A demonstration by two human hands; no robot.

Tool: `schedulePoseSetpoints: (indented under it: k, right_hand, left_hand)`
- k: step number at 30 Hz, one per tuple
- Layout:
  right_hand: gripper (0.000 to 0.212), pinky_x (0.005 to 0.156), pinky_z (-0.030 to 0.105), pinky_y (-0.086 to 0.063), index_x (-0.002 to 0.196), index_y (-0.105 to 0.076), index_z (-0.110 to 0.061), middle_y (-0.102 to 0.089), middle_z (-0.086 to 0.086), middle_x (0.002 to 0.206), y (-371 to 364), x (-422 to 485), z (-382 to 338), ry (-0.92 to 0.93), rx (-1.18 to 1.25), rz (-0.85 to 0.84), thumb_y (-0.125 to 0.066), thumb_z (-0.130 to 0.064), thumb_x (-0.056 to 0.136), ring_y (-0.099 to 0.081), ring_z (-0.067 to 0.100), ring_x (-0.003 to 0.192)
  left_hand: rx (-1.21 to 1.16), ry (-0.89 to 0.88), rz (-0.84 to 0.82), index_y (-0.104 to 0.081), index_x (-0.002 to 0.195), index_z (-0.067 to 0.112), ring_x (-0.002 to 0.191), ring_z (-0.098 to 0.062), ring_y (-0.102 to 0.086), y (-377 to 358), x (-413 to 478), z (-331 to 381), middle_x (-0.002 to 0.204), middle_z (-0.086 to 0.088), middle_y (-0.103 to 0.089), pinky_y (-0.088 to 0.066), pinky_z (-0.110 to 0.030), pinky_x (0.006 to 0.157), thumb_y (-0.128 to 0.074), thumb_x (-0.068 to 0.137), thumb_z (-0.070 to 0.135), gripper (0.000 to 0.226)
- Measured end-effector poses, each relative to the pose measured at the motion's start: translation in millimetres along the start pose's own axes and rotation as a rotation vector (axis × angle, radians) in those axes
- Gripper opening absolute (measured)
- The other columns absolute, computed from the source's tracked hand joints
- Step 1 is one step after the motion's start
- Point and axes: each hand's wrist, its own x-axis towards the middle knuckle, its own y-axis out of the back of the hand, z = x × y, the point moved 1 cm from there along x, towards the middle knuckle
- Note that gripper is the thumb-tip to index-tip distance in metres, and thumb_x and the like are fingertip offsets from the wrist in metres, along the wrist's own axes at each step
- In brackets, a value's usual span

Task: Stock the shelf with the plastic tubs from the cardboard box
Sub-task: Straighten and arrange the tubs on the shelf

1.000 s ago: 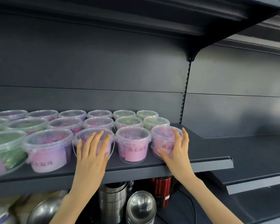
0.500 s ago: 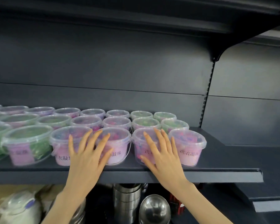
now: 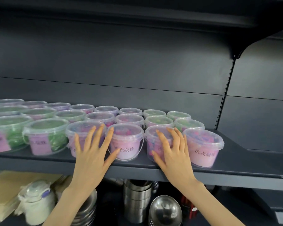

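Showing, in the head view, plastic tubs [image 3: 46,134] with lids on, standing in rows three deep on the shelf [image 3: 219,174], pink labels toward the shelf's front edge. The left hand [image 3: 91,154], fingers straight and spread, presses flat against a pink tub [image 3: 82,128] in the shelf's front row and grips nothing. The right hand [image 3: 173,154], likewise flat and spread, presses a second pink tub [image 3: 151,144] nearer the shelf's right end. A steel bowl [image 3: 165,211] and stacked steel pots [image 3: 136,198] sit below the shelf.

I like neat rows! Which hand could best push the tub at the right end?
Probably the right hand: it rests on the next tub, beside the end tub. The left hand is farther along the row.
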Motion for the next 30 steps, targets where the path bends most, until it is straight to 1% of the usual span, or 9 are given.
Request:
schedulePoseSetpoints:
  k: [4, 7, 10, 13, 16, 19, 23, 26, 30]
  right_hand:
    - [0.050, 0.111, 0.052, -0.018, 0.136, -0.038, -0.020, -0.035, 0.010, 0.141, 11.0, 4.3, -7.4, 0.006, 0.034, -0.007, -0.034, -0.044, 0.093, -0.032, 0.031, 0.132]
    - [0.051, 0.111, 0.050, -0.015, 0.140, -0.037, -0.020, -0.032, 0.008, 0.147, 15.9, 12.9, -30.2, 0.058, 0.049, -0.017, -0.029, -0.045, 0.096, -0.028, 0.028, 0.136]
    - [0.054, 0.112, 0.050, -0.013, 0.142, -0.035, -0.021, -0.031, 0.008, 0.150, 10.7, 22.5, -64.3, 0.093, 0.061, -0.058, -0.032, -0.046, 0.094, -0.025, 0.027, 0.138]
    - [0.053, 0.111, 0.050, -0.014, 0.142, -0.033, -0.023, -0.029, 0.008, 0.150, 4.8, 36.7, -97.1, 0.069, 0.041, -0.107, -0.021, -0.048, 0.097, -0.026, 0.027, 0.137]
    - [0.053, 0.108, 0.053, -0.020, 0.137, -0.041, -0.022, -0.034, 0.009, 0.146, 2.7, 51.9, -124.4, 0.019, 0.001, -0.136, -0.016, -0.048, 0.098, -0.033, 0.028, 0.133]
    - [0.054, 0.106, 0.056, -0.023, 0.135, -0.042, -0.024, -0.040, 0.009, 0.143, 1.7, 59.7, -144.2, -0.049, -0.052, -0.166, -0.015, -0.052, 0.097, -0.037, 0.029, 0.131]
    - [0.062, 0.105, 0.061, -0.021, 0.140, -0.030, -0.030, -0.041, 0.008, 0.144, -0.1, 57.3, -161.8, -0.140, -0.133, -0.226, -0.012, -0.064, 0.092, -0.033, 0.028, 0.132]
    - [0.066, 0.099, 0.063, -0.030, 0.139, -0.033, -0.027, -0.044, 0.008, 0.141, -0.4, 56.3, -170.7, -0.193, -0.163, -0.320, -0.010, -0.066, 0.091, -0.041, 0.030, 0.127]
    - [0.066, 0.091, 0.062, -0.041, 0.131, -0.043, -0.023, -0.047, 0.008, 0.135, 0.9, 56.0, -170.2, -0.251, -0.176, -0.428, -0.008, -0.063, 0.093, -0.048, 0.033, 0.118]
  left_hand:
    - [-0.048, 0.057, 0.069, -0.037, 0.141, 0.013, 0.132, -0.032, -0.033, 10.1, -4.4, -19.5, 0.145, -0.015, -0.040, -0.005, -0.056, 0.112, -0.021, 0.097, 0.051, 0.061]
    - [-0.015, 0.107, 0.121, -0.033, 0.144, 0.010, 0.135, -0.034, -0.029, 16.4, -6.0, -45.0, 0.147, -0.017, -0.036, -0.003, -0.059, 0.110, -0.027, 0.094, 0.044, 0.060]
    - [-0.010, 0.144, 0.162, -0.030, 0.145, 0.012, 0.137, -0.035, -0.024, 23.3, -5.1, -75.8, 0.150, -0.017, -0.030, 0.000, -0.060, 0.109, -0.030, 0.092, 0.042, 0.060]
    - [-0.004, 0.139, 0.183, -0.027, 0.145, 0.015, 0.138, -0.038, -0.021, 29.3, -5.0, -111.0, 0.151, -0.019, -0.027, 0.000, -0.059, 0.109, -0.030, 0.092, 0.042, 0.059]
    - [-0.026, 0.086, 0.196, -0.028, 0.145, 0.014, 0.137, -0.040, -0.023, 29.9, -7.6, -145.1, 0.149, -0.021, -0.029, -0.008, -0.057, 0.110, -0.029, 0.094, 0.039, 0.057]
    - [-0.069, -0.048, 0.147, -0.019, 0.149, 0.014, 0.139, -0.037, -0.020, 24.1, -10.9, -164.9, 0.152, -0.021, -0.024, -0.018, -0.054, 0.109, -0.021, 0.099, 0.036, 0.055]
    - [-0.075, -0.127, 0.033, -0.021, 0.148, 0.009, 0.140, -0.034, -0.019, 8.9, -16.4, -174.6, 0.154, -0.018, -0.017, -0.017, -0.049, 0.109, -0.011, 0.100, 0.041, 0.058]
    - [-0.038, -0.173, -0.024, -0.024, 0.146, 0.005, 0.140, -0.036, -0.018, 3.6, -15.7, -177.4, 0.154, -0.017, -0.011, -0.017, -0.052, 0.110, -0.016, 0.099, 0.042, 0.060]
    - [-0.040, -0.172, -0.097, -0.026, 0.145, 0.002, 0.141, -0.036, -0.015, 5.1, -13.3, -179.7, 0.154, -0.020, -0.017, -0.017, -0.052, 0.110, -0.025, 0.094, 0.044, 0.066]
